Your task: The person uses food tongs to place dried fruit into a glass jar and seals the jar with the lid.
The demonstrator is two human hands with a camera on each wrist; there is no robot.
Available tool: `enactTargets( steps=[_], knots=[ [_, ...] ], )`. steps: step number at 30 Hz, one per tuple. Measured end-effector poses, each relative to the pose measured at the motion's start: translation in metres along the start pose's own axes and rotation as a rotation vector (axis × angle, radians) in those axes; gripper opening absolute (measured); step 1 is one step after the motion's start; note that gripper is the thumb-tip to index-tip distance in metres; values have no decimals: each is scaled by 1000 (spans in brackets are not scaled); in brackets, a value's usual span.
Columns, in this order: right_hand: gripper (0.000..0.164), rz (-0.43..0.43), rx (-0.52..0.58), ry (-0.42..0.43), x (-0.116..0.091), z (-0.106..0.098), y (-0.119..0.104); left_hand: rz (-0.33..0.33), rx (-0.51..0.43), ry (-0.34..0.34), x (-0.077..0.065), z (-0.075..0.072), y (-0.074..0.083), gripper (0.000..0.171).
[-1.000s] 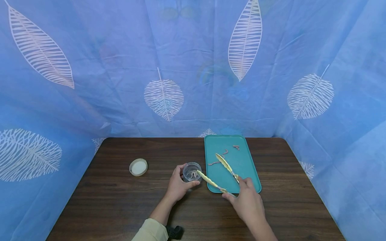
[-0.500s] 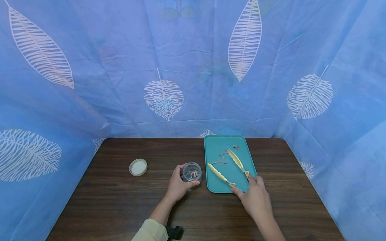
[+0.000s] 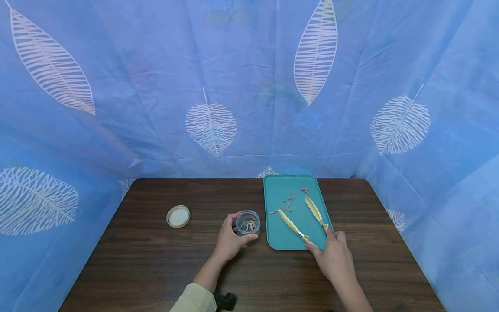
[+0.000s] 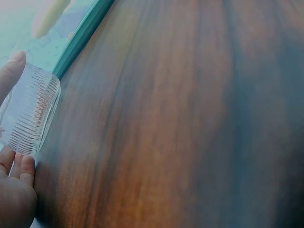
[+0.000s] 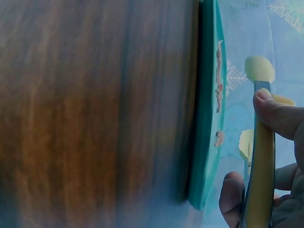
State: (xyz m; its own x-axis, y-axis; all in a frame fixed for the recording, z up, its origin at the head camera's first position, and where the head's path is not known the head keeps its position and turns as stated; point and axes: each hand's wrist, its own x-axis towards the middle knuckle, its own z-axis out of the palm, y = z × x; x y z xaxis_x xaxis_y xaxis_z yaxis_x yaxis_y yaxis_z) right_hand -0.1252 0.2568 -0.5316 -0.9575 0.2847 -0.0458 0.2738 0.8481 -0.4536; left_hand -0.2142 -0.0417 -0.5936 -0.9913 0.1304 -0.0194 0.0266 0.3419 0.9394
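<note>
A clear jar with ridged sides stands left of the teal tray, a few pinkish worm-like strands showing inside it. My left hand holds the jar, thumb on the near side and fingers round the far side; the left wrist view shows the same ridged wall. In my right hand is a pair of tongs with pale yellow scalloped ends. The tong arms are spread wide over the tray, nothing between them. Several pinkish strands lie on the tray, the left tong tip right by one.
A round lid with a pale inner face lies on the dark wood table, left of the jar. Behind the table hangs a blue leaf-patterned cloth. A black strap sits at the left wrist.
The tongs have moved right, from one tip at the jar's mouth to both over the tray, still spread. My left hand and the jar have stayed put.
</note>
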Motion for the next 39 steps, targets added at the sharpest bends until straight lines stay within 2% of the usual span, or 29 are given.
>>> enactTargets(
  steps=[17, 26, 39],
  knots=[
    [74, -86, -63, 77, 7, 9, 11, 11, 8, 5, 3, 0, 0, 86],
    [66, -50, -110, 55, 12, 11, 8, 2, 17, 2, 1, 1, -3, 86],
    [58, -77, -115, 105, 14, 13, 11, 2, 3, 3, 1, 1, -3, 88]
  ],
)
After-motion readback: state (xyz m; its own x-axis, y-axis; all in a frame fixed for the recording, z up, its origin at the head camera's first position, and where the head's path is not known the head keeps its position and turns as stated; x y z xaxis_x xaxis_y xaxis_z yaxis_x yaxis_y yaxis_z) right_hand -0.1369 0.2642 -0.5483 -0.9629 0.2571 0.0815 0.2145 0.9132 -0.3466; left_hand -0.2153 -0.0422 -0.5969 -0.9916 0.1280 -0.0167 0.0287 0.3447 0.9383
